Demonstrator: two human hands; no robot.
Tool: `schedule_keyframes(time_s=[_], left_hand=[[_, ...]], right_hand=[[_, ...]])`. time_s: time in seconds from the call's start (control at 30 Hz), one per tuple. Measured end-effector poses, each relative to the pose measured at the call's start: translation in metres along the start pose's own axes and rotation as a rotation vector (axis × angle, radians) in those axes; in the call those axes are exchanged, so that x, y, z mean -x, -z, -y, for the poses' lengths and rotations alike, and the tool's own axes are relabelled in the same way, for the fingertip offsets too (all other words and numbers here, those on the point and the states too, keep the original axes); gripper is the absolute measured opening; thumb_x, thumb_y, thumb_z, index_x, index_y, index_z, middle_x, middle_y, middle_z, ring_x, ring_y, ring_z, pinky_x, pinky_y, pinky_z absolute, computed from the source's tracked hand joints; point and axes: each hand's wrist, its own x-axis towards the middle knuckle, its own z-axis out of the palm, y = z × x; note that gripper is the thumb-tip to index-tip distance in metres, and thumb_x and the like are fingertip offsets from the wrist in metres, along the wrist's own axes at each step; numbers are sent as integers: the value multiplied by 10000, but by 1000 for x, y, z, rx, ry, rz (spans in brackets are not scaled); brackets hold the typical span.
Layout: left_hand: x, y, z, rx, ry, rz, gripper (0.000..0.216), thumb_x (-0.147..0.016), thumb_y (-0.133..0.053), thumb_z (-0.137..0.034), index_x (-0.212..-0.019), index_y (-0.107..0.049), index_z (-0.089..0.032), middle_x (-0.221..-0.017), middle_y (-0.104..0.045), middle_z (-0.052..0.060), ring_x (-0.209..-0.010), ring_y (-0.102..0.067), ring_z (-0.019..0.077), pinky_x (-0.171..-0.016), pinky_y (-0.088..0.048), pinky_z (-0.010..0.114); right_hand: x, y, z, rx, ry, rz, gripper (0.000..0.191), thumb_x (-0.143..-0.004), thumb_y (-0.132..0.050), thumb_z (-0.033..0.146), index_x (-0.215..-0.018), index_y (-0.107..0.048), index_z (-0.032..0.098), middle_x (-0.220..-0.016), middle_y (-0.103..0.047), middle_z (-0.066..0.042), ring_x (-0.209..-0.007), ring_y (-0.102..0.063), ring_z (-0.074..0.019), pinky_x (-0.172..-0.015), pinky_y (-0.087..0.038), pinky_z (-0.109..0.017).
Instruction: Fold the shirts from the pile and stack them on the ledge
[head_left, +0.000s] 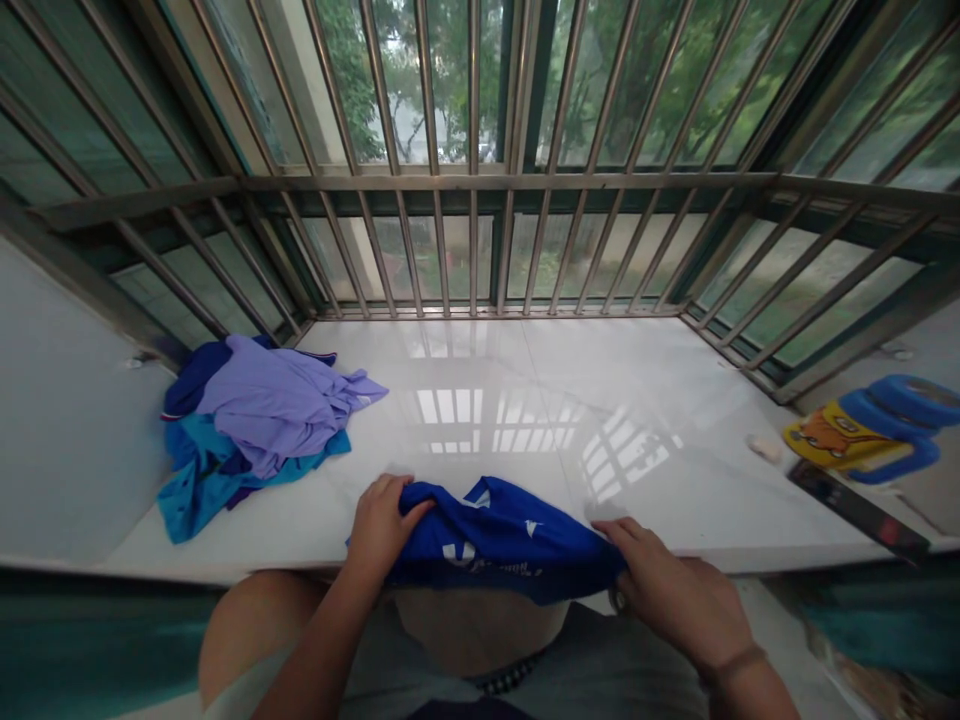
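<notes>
I see my left hand [381, 528] and right hand [675, 590] both clenched on the blue garment [499, 540], one at each end, draped over the near edge of the white sill [600, 420]. Pile of purple and teal clothes [255, 420] sits well apart, far left.

Garment [502, 535] on sill [525, 400] front edge; clothes pile [255, 420] left.

I see a glossy white marble sill [525, 400] w/ barred bay window [472, 150] behind, green trees outside, daylight reflecting off the stone, grey wall [67, 420] at left.
</notes>
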Motion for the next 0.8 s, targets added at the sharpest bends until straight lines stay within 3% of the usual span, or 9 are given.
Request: schedule_keyframes(time_s=[0.1, 0.17, 0.27, 0.4, 0.6, 0.7, 0.8], left_hand=[[-1, 1, -3, -36, 2, 17, 340, -927, -783, -493, -1096, -738, -201, -1069, -742, 102, -1036, -709, 330, -957, -565, 473], [-1, 2, -3, -62, -11, 38, 302, -930, -778, -504, -995, -728, -214, -1002, -732, 89, -987, -702, 326, -920, -559, 468], [-1, 3, -1, -93, -48, 61, 279, -947, -758, -497, -916, -712, -223, -924, -726, 75, -934, -693, 322, -889, -547, 465], [0, 5, 2, -28, -66, 57, 252, -992, -691, -462, -899, -703, -229, -882, -742, 63, -900, -702, 305, -888, -545, 458], [16, 21, 16, 110, -84, -8, 207, -1043, -533, -326, -1031, -722, -244, -1007, -771, 72, -976, -728, 281, -900, -575, 419], [32, 28, 28, 27, -71, -35, 231, -1048, -501, -293, -1027, -726, -244, -1012, -776, 75, -962, -731, 289, -897, -574, 431], [45, 26, 36, -17, -55, -91, 228, -1054, -503, -302, -1020, -719, -235, -1000, -778, 81, -942, -731, 292, -896, -582, 440]], right_hand=[[-32, -23, 41, -39, 55, -84, 484, -1018, -527, 231, -1479, -671, 193, -1449, -694, -147, -1343, -648, -293, -1150, -510, -427], [-52, -45, 68, -1, 3, -182, 420, -1072, -538, 320, -1443, -685, 191, -1375, -718, -167, -1260, -664, -324, -1063, -534, -462], [-72, -73, 91, 24, -42, -273, 280, -1099, -539, 383, -1164, -765, 230, -1119, -760, -129, -1067, -688, -318, -926, -524, -450], [-74, -80, 89, -121, -43, -355, 383, -1129, -444, 464, -921, -674, 239, -929, -725, -97, -948, -681, -303, -870, -506, -425], [-42, -62, 73, -546, -239, -455, 409, -1133, -332, 601, -1081, -555, 261, -833, -709, -37, -747, -726, -260, -698, -524, -346], [-20, -59, 71, -597, -281, -485, 423, -1123, -346, 638, -1091, -548, 267, -815, -695, -15, -712, -714, -245, -681, -524, -328], [-6, -59, 68, -602, -256, -416, 419, -1115, -383, 647, -1038, -557, 273, -752, -648, 16, -657, -674, -225, -670, -508, -316]])
